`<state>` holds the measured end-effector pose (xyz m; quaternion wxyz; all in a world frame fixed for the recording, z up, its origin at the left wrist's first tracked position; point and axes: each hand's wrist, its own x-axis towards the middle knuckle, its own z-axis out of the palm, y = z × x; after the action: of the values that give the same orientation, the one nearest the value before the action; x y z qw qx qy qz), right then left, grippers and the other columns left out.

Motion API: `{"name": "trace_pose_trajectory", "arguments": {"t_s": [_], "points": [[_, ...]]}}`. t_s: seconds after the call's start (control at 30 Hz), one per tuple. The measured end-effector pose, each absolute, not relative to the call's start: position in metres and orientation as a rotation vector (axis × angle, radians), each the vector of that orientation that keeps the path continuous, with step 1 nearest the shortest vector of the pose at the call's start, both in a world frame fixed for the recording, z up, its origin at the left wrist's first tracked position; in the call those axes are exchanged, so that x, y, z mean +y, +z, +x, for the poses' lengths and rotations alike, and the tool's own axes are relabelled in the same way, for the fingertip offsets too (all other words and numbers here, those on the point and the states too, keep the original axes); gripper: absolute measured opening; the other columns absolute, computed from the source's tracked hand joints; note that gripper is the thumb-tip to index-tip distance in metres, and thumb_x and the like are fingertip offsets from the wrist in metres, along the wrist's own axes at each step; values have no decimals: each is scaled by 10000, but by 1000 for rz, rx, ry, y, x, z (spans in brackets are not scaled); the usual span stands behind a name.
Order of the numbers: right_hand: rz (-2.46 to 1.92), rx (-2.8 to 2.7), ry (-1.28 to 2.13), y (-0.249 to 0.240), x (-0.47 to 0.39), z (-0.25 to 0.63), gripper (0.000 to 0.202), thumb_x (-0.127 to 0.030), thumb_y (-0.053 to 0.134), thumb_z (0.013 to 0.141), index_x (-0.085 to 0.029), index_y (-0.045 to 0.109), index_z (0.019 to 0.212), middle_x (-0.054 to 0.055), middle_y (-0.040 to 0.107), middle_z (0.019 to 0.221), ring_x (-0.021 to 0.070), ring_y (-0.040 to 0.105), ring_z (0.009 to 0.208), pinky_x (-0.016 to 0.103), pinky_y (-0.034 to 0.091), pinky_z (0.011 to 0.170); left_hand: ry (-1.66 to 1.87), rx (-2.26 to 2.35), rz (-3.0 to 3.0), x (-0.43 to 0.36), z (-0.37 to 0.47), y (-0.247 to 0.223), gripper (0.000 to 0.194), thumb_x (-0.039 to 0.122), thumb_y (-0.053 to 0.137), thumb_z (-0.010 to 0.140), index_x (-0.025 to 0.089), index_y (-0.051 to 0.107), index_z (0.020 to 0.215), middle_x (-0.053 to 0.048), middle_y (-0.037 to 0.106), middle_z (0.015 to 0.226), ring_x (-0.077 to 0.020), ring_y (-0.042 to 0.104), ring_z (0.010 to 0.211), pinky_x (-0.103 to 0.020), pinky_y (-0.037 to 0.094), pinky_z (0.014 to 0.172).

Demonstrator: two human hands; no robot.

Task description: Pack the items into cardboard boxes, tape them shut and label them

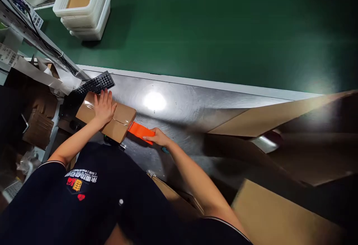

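Note:
A closed cardboard box [120, 120] with clear tape along its top seam lies on the metal bench. My left hand [104, 107] rests flat on its top, fingers spread. At the box's right end, my right hand [159, 138] grips an orange tape dispenser [140, 131], its front edge against the end of the seam. Part of the dispenser is hidden by my fingers. Just beyond the box, a black keyboard [96, 84] lies at a slant.
Behind the metal bench [179, 105] runs a green conveyor belt [212, 32]. Stacked white baskets [86, 10] stand on it at the left, beside a metal post [41, 38] with cables. A large open cardboard box [246, 118] and another cardboard piece [279, 215] occupy the right.

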<state>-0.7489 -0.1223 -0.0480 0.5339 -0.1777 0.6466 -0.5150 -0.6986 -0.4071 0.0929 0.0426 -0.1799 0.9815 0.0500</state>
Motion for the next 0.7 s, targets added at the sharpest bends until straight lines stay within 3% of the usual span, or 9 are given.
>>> {"name": "trace_pose_trajectory", "arguments": {"t_s": [0.1, 0.3, 0.5, 0.7], "points": [[-441, 1526, -1244, -56, -130, -748, 664, -802, 808, 488, -206, 517, 532, -61, 420, 515, 85, 346, 544, 269, 279, 529, 187, 2985, -528, -383, -700, 92, 723, 487, 293, 1078, 127, 250, 1704, -166, 207, 1797, -333, 146, 1688, -602, 20, 1374], [-507, 1470, -1275, -55, -153, -737, 547, -723, 737, 660, -198, 588, 632, -29, 490, 585, 110, 384, 586, 301, 315, 572, 267, 2925, -479, -359, -703, 74, 788, 638, 351, 1045, 181, 319, 1686, -142, 255, 1791, -333, 148, 1688, -629, 52, 1373], [-476, 1480, -1229, -57, -108, -730, 551, -728, 774, 644, -209, 590, 623, -12, 512, 595, 137, 390, 593, 314, 336, 572, 258, 2917, -511, -364, -699, 71, 747, 657, 380, 1034, 208, 442, 1628, -124, 360, 1756, -319, 188, 1681, -624, 78, 1379], [-433, 1540, -1094, -66, -45, -726, 611, -783, 724, 678, -187, 599, 627, -25, 500, 574, 121, 380, 575, 287, 334, 558, 256, 2857, -517, -360, -703, 75, 791, 654, 337, 1044, 104, 469, 1597, -169, 354, 1751, -331, 152, 1686, -606, 27, 1387]]}}
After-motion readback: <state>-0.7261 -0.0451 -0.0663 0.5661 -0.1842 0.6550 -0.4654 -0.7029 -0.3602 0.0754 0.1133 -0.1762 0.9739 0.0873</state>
